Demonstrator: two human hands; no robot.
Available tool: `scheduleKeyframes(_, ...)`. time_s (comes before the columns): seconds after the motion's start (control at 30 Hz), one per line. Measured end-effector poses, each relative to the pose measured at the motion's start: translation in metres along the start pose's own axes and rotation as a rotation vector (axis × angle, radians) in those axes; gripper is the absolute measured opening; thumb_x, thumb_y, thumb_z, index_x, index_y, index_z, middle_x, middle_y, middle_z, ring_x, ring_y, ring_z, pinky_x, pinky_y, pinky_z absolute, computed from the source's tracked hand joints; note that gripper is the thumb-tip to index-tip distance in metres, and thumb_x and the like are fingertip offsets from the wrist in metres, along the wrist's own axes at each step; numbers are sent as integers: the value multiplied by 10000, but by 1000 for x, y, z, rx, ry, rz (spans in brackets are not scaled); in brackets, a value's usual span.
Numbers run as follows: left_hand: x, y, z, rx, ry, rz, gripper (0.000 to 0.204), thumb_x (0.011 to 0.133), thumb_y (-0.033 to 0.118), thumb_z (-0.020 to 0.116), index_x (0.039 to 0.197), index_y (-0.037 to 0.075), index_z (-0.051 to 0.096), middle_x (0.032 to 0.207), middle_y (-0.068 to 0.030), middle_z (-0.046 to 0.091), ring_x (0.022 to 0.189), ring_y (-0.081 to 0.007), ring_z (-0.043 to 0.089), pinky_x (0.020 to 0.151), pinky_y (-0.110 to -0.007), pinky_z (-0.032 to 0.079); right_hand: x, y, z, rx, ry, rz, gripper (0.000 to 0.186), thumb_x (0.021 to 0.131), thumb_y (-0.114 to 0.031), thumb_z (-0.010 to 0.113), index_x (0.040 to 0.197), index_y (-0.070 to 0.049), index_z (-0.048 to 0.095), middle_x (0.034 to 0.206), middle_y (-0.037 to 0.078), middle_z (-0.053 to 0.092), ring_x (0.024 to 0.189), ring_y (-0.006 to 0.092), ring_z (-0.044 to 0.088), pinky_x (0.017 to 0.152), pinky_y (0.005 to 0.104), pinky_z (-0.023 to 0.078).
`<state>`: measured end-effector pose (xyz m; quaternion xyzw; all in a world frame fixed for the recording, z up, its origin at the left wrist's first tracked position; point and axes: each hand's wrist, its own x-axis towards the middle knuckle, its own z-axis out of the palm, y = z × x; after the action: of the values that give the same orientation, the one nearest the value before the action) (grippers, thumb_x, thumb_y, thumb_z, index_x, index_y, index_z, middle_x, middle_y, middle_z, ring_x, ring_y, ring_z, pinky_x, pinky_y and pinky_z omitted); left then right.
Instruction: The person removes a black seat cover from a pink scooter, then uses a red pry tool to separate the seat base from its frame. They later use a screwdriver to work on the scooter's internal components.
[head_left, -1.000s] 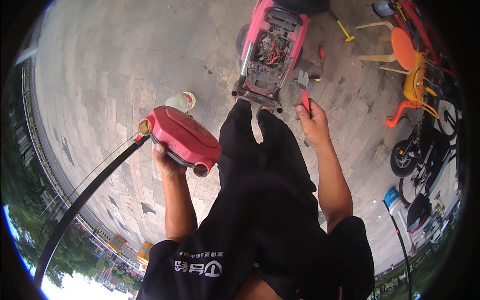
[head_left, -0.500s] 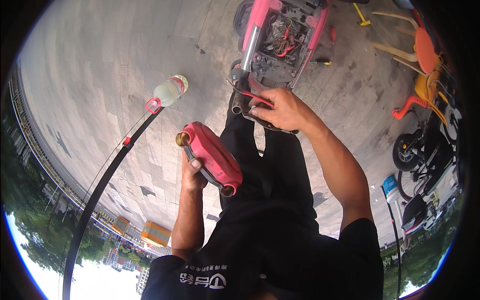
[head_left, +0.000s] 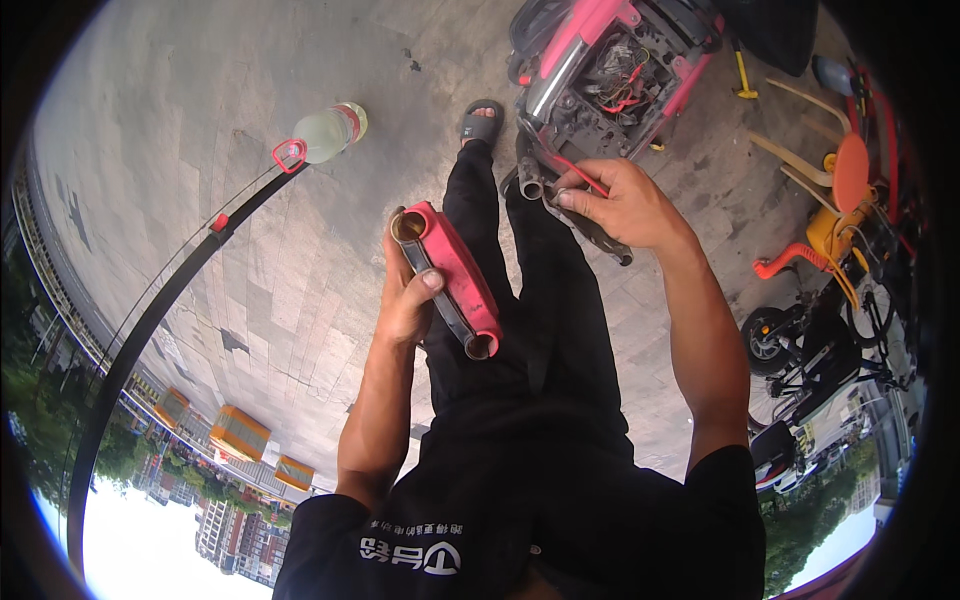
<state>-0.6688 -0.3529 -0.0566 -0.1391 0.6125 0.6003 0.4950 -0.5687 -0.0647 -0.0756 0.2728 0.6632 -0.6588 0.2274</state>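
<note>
My left hand [head_left: 408, 300] is closed round a red-and-black plastic light housing [head_left: 462, 285] with a round amber end at the top and another at the bottom. Its thumb presses on the black edge. Farther out, my right hand [head_left: 625, 210] is closed, a slim red piece [head_left: 588, 178] sticking out from its fingers; what kind of piece this is, I cannot make out. The thumb lies against a dark metal bracket [head_left: 608, 242], beside an open tube end [head_left: 531, 188]. Just beyond is a pink scooter [head_left: 680, 100] with its body open and bundled wires [head_left: 625, 85] inside.
A large bottle of pale liquid [head_left: 325, 136] stands on the paving at the left, near a black strap [head_left: 165, 310]. A yellow hammer [head_left: 745, 80], an orange-topped stool [head_left: 850, 172], an orange coiled hose [head_left: 782, 262] and parked two-wheelers [head_left: 790, 345] are at the right.
My left hand has raised the light housing and turned it, so its black edge shows more. The view has shifted, bringing the scooter and my right hand farther right. A sandalled foot now shows fully.
</note>
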Motion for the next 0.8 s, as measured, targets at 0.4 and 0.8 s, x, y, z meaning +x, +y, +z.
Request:
scheduleKeyframes(0.4,32,26,-58,51,-92,-68,1059,683,278,754,1508,59,127,1353,-149,401,1210,-264,441,1031,-384,383,-12,-3,12,47,281,77,261,899,-207,690,1078,-17,689,876,14,673,823,91,589,768,265,475)
scheduleKeyframes(0.8,76,38,-86,64,-289,22,987,757,152,759,1472,27,91,1382,-146,367,1276,-256,395,1093,-413,329,-82,-26,214,385,853,-56,424,748,-93,822,1107,-9,613,752,-19,545,606,21,415,556,183,341)
